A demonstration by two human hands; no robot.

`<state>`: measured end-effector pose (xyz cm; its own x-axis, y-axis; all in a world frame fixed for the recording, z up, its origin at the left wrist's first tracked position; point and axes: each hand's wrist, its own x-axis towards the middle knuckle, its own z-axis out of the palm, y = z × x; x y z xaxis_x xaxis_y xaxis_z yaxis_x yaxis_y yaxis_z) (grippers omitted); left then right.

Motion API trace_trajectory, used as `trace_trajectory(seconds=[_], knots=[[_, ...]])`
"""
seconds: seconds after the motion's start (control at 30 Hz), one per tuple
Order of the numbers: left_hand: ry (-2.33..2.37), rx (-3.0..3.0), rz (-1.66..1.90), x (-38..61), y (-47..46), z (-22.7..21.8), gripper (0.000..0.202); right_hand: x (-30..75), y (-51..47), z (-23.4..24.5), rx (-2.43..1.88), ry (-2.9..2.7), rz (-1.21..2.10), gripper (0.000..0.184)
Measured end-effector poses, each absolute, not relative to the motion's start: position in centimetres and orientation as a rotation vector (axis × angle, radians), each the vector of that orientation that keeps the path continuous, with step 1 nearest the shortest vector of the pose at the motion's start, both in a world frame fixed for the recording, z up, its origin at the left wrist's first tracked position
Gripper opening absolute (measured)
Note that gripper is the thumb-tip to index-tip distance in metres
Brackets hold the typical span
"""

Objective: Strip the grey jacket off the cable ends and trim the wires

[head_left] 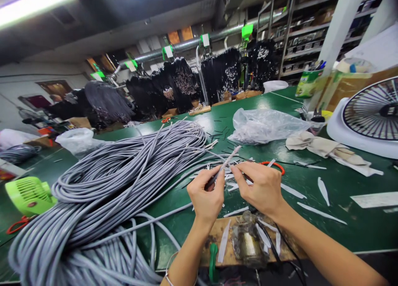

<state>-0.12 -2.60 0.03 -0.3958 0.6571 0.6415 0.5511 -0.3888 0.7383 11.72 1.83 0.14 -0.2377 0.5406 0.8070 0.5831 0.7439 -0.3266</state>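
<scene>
My left hand (205, 196) is closed around the end of a thin grey cable (224, 163) that points up and to the right. My right hand (261, 186) pinches the same cable end just beside it, fingers pressed together. Both hands hover over the green table (342, 190), above white strips of stripped sheath (292, 190). A big coil of grey cable (118, 186) fills the table to my left. Orange-handled scissors (273, 165) lie just behind my right hand.
A clear plastic bag (264, 126) and a crumpled cloth (323, 147) lie at the right, next to a white fan (370, 116). A small green fan (29, 195) sits far left. A metal tool on a wooden board (248, 240) is at the near edge. Black cable bundles (183, 85) hang behind.
</scene>
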Motion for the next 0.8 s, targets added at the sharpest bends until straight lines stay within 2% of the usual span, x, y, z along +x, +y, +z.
trace_trajectory(seconds=[0.4, 0.63, 0.8], knots=[[1.726, 1.794, 1.913, -0.07, -2.77, -0.07, 0.013, 11.59, 1.8, 0.21, -0.874, -1.891, -0.002, 0.024], [1.798, 1.83, 1.791, -0.16, -2.75, -0.15, 0.015, 11.43, 1.87, -0.31, -0.692, -1.886, 0.003, 0.018], [1.935, 2.014, 1.757, -0.11, -2.28, -0.59, 0.019, 11.41, 1.5, 0.04, -0.849, -1.851, 0.081, 0.026]])
